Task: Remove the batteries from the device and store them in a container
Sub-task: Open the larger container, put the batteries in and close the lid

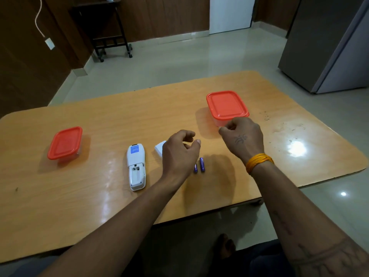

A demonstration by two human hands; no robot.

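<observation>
Two bare hands reach over a wooden table, seen from above by a head-worn camera. The left hand hovers above the tabletop with fingers loosely curled and thumb out, holding nothing. The right hand, with an orange thread band at the wrist, sits further forward with its fingers bent at the near edge of a container; whether it grips the rim cannot be told. The two hands are apart, with a gap between them.

Two small purple batteries lie side by side on the table, just beside the left wrist and between the two forearms. To the left of that hand a white remote control lies face down, its battery compartment open and bare. Its white battery cover lies partly hidden behind the left hand.

The container with an orange lid in front of the right hand is closed. A second orange-lidded container, also closed, stands well apart on the left side of the table.

Beyond the table are a pale tiled floor, a dark wheeled stand and a grey refrigerator.
</observation>
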